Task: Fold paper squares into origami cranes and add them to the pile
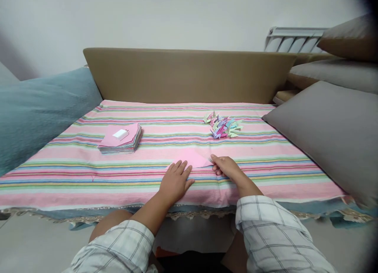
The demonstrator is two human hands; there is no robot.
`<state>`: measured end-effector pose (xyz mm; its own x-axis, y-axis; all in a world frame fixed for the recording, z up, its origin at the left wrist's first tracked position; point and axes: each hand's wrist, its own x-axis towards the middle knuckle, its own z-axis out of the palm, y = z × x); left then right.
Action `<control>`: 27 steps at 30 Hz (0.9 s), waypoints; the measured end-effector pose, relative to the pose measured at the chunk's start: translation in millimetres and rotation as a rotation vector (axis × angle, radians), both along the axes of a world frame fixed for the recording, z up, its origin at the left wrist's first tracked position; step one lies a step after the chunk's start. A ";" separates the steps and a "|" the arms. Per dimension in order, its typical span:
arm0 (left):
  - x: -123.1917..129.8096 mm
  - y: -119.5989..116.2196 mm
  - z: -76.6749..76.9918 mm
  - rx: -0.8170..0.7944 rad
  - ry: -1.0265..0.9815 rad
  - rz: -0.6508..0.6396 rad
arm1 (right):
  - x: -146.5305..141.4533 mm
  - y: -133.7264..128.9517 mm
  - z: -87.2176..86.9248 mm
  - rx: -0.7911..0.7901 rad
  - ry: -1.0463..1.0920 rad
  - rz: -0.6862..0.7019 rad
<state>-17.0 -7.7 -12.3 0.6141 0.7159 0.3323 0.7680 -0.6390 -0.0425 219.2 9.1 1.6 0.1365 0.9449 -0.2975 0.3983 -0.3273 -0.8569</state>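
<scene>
**Both hands on a pink sheet at the near edge of the bed**

A pink paper sheet [195,158] lies flat on the striped bedspread [265,170], just below the centre of the frame and close to the bed's near edge. The left hand [175,182] rests palm down with fingers spread, its fingertips on the sheet's lower left edge; it pins the paper and closes on nothing. The right hand [227,167] has its grip nearly shut, thumb and fingertips pinching the sheet's right corner.

To fold well here, the flat hand should probably keep even pressure so the sheet cannot slide on the soft cloth, while the pinched corner is drawn over slowly and matched to the opposite edge before any crease is pressed.

Both forearms reach forward from checked sleeves [274,233] at the bottom of the frame, wrists low on the bedspread, the hands angled slightly toward each other.

To the left of centre sits a stack of coloured paper [119,145] with a small white object [120,134] on top. Right of centre, farther back, lies a heap of small folded paper pieces [222,126]. A teal cushion [38,111] fills the left side, grey cushions [330,135] the right.
</scene>
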 end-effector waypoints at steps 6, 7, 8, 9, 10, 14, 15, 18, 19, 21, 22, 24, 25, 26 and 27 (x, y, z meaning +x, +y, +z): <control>1.0 -0.3 1.0 -0.014 0.010 0.005 | -10.0 -1.4 -2.1 0.116 0.047 -0.007; 1.2 -0.3 1.1 -0.016 0.008 0.004 | -11.2 -1.2 -2.3 0.122 0.047 -0.012; 1.3 -0.3 1.2 -0.017 0.006 0.004 | -12.1 -0.9 -2.7 0.125 0.048 -0.016; 1.4 -0.3 1.3 -0.017 0.002 0.003 | -12.7 -0.4 -3.2 0.125 0.051 -0.017; 1.4 -0.4 1.4 -0.017 -0.003 0.001 | -12.9 0.1 -3.8 0.124 0.060 -0.018; 0.8 -0.5 1.8 -0.018 -0.018 -0.002 | -12.3 1.9 -6.8 0.114 0.108 -0.031; 0.7 -0.5 1.9 -0.020 -0.018 -0.002 | -12.1 2.1 -7.3 0.109 0.117 -0.036; 0.3 -0.5 1.9 -0.027 -0.011 -0.002 | -12.1 2.1 -7.4 0.099 0.125 -0.040; 0.3 -0.4 1.9 -0.027 -0.010 -0.002 | -12.3 2.0 -7.0 0.098 0.122 -0.039; 0.4 -0.3 1.9 -0.026 -0.014 -0.002 | -12.7 1.7 -5.9 0.096 0.112 -0.035; 0.5 -0.3 2.0 -0.024 -0.018 -0.002 | -12.9 1.5 -5.2 0.095 0.106 -0.036; 0.7 -0.4 2.3 -0.020 -0.027 -0.004 | -13.1 1.2 -4.1 0.086 0.101 -0.038; 0.7 -0.5 2.6 -0.021 -0.028 -0.004 | -13.0 1.1 -3.6 0.080 0.105 -0.039; 0.7 -0.6 2.8 -0.023 -0.025 -0.003 | -12.8 1.0 -3.3 0.075 0.114 -0.041; 0.7 -0.8 3.0 -0.026 -0.020 0.000 | -12.4 0.9 -3.1 0.070 0.128 -0.042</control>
<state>-16.3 -8.5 -9.3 0.6075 0.7243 0.3260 0.7684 -0.6399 -0.0101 206.8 10.0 -1.5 0.1410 0.9584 -0.2481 0.2713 -0.2785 -0.9213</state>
